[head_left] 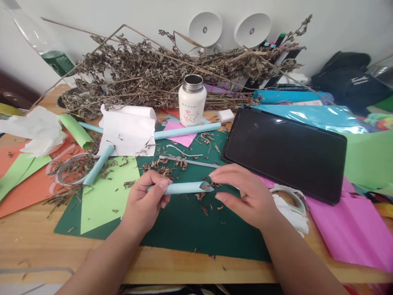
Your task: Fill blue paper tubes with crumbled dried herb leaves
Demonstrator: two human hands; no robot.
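A light blue rolled paper tube [184, 188] lies level above the dark green cutting mat [190, 229]. My left hand [144, 203] is closed round its left end. At the tube's open right end, the fingertips of my right hand [242, 196] pinch small dried plant bits [208, 186]. More dried crumbs [166, 168] are scattered on the mat just beyond the tube.
A heap of dried branches [159, 69] fills the back. Before it stand a white flask [192, 100], white paper [127, 131] and more blue tubes [187, 131]. A black tablet [285, 151] lies right, tape rolls [288, 194] beside it. Coloured paper sheets [353, 229] cover both sides.
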